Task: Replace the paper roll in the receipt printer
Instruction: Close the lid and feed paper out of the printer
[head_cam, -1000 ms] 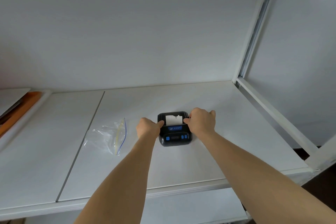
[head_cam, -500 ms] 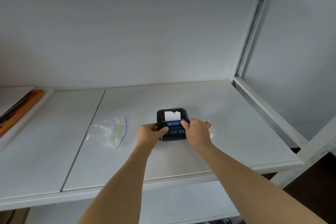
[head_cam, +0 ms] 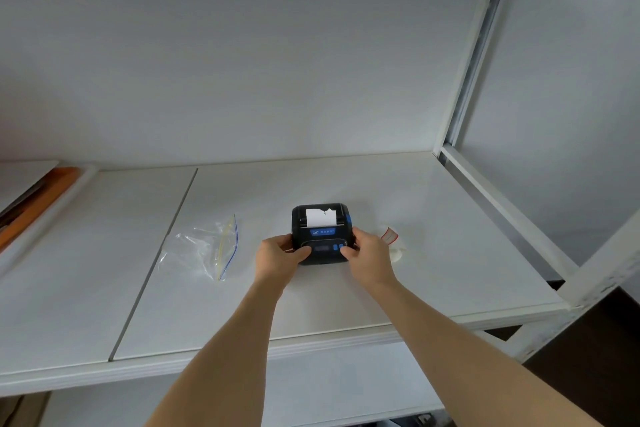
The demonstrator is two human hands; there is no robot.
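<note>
1. At the far left edge of the shelf (head_cam: pixel 104 253) an orange board (head_cam: pixel 38 199) lies slanted under a white sheet.
2. A clear zip bag (head_cam: pixel 202 248) lies flat on the shelf, just right of the seam between the two shelf panels, apart from my hands.
3. My left hand (head_cam: pixel 277 255) grips the printer's left side, fingers curled round it and the thumb lying across the front edge.
4. The printer (head_cam: pixel 320 230), black with blue buttons, sits on the shelf between my hands; a strip of white paper (head_cam: pixel 321 217) sticks out of its top slot.
5. My right hand (head_cam: pixel 369 256) grips the printer's right side, thumb on the front by the blue buttons.
6. Just right of that hand, a white roll (head_cam: pixel 394 246) with a red-edged tab lies on the shelf, partly hidden behind it.
</note>
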